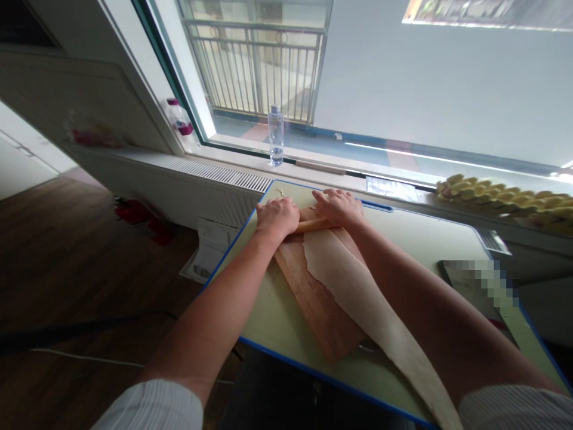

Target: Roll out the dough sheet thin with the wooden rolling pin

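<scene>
Lying palm-down over the rolling pin (314, 225), L hand (278, 216) at its L end & R hand (339, 208) at its R end, both nr worktop's (416, 239) far L corner. R fingers reach fwd past pin, loosely spread, not wrapped round it. L fingers bend down; can't tell if they close on anything, undersides hidden. Pin lies crosswise over wooden board (313, 298). Dough sheet (353, 280), long & pale w/ ragged L edge, runs from pin, off board's R side, to worktop's near edge. Flat dark-edged item (470, 286), partly pixelated, nr worktop's R edge. On sill beyond far edge: clear bottle (276, 137), w/ yellow egg tray (505, 200) well to R.
</scene>
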Demonstrator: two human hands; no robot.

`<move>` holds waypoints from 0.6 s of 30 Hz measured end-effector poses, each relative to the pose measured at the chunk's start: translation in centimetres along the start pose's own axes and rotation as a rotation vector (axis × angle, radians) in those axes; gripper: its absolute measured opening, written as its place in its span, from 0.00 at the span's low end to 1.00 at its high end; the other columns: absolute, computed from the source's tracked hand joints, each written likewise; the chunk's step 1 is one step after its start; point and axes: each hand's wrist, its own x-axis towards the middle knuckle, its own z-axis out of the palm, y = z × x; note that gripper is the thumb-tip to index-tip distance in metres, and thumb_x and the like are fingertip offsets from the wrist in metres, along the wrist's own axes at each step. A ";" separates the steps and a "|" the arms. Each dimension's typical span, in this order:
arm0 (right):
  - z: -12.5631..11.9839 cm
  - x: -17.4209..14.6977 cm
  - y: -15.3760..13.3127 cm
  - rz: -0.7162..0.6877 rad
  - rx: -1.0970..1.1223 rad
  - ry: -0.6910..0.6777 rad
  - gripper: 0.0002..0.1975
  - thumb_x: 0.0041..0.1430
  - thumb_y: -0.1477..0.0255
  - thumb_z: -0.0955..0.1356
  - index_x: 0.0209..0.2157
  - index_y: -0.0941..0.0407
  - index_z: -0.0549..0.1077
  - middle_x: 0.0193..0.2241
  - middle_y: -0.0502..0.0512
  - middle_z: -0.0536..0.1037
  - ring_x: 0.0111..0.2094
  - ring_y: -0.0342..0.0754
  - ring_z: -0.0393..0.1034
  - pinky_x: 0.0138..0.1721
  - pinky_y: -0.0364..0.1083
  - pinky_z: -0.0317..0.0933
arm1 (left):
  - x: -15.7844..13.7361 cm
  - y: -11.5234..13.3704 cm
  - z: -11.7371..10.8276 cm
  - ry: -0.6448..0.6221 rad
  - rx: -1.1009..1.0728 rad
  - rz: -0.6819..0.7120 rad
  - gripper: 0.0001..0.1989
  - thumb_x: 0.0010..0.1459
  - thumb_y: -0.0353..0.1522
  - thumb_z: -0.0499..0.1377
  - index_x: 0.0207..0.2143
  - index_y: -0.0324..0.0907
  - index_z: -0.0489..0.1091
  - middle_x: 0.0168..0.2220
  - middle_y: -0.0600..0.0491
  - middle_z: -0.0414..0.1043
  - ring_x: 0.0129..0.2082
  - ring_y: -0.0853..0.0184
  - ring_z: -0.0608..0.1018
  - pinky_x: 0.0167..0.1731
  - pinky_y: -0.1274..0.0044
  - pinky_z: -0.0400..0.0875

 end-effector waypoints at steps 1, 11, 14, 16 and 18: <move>0.0 0.2 0.0 -0.014 -0.003 0.006 0.31 0.76 0.49 0.52 0.73 0.41 0.59 0.69 0.60 0.67 0.65 0.66 0.62 0.60 0.64 0.59 | 0.2 0.0 0.0 -0.013 0.005 -0.007 0.22 0.70 0.36 0.46 0.49 0.41 0.79 0.50 0.38 0.82 0.52 0.49 0.81 0.55 0.55 0.67; -0.2 2.0 0.0 -0.055 -0.038 0.007 0.31 0.75 0.51 0.57 0.74 0.41 0.56 0.69 0.63 0.66 0.64 0.66 0.62 0.61 0.64 0.58 | 2.0 -0.4 0.2 -0.042 0.027 -0.027 0.24 0.70 0.37 0.45 0.50 0.40 0.79 0.50 0.35 0.82 0.52 0.48 0.81 0.55 0.55 0.66; 0.1 2.5 0.1 -0.033 -0.011 0.014 0.31 0.76 0.51 0.55 0.75 0.42 0.56 0.68 0.63 0.67 0.64 0.66 0.61 0.62 0.64 0.57 | 2.3 -0.5 0.2 -0.002 0.044 -0.002 0.24 0.70 0.37 0.45 0.49 0.39 0.79 0.50 0.36 0.82 0.52 0.48 0.81 0.56 0.55 0.65; 0.4 2.8 0.1 0.000 0.020 0.013 0.31 0.77 0.51 0.52 0.74 0.43 0.57 0.68 0.63 0.68 0.64 0.67 0.61 0.62 0.64 0.57 | 2.5 -0.5 0.2 0.009 0.046 0.012 0.23 0.70 0.37 0.46 0.49 0.39 0.79 0.50 0.36 0.82 0.52 0.48 0.81 0.56 0.55 0.65; 0.5 3.0 0.1 0.022 0.045 0.018 0.32 0.77 0.50 0.50 0.74 0.44 0.58 0.68 0.62 0.68 0.64 0.67 0.61 0.62 0.64 0.57 | 2.5 -0.5 0.1 0.001 0.042 0.011 0.23 0.70 0.37 0.46 0.49 0.39 0.79 0.50 0.36 0.82 0.52 0.48 0.81 0.56 0.55 0.65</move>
